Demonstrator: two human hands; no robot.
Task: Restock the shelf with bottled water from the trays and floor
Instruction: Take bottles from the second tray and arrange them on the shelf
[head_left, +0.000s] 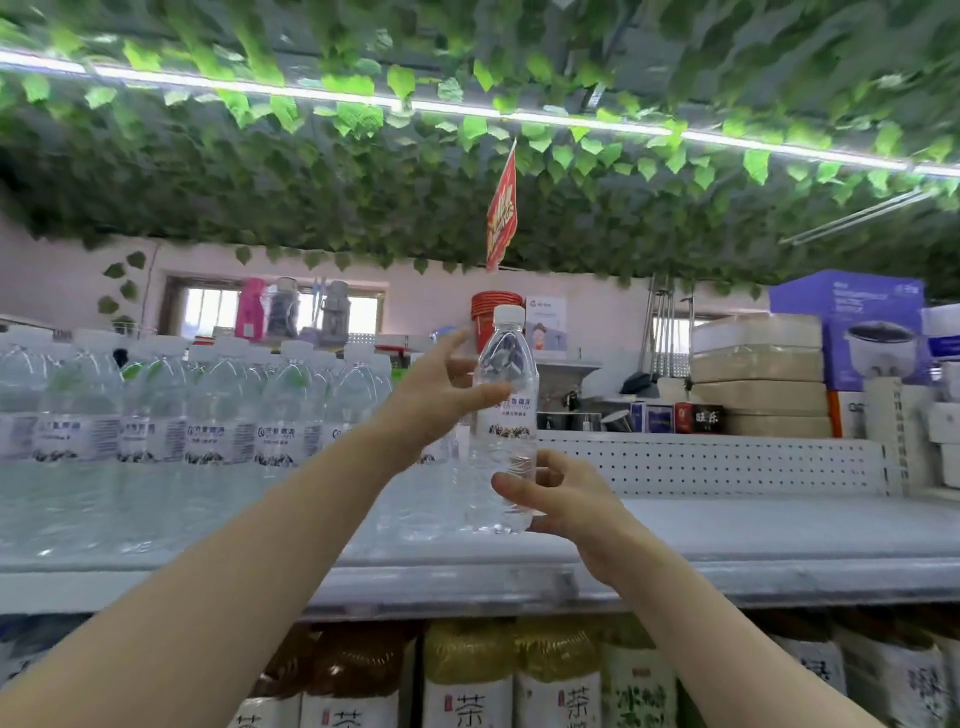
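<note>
Grey shelf (753, 535), left hand (436, 400) above right hand (566, 499), both holding water bottle (506, 415)

Legible text: the character 茶 on two tea bottle labels (470, 712) below the water bottle (506, 415); white characters, seemingly 旺乐, on a black box (706, 418) to its right. The water bottle's label and the red hanging flag (502, 208) above it are too blurred to read.
</note>
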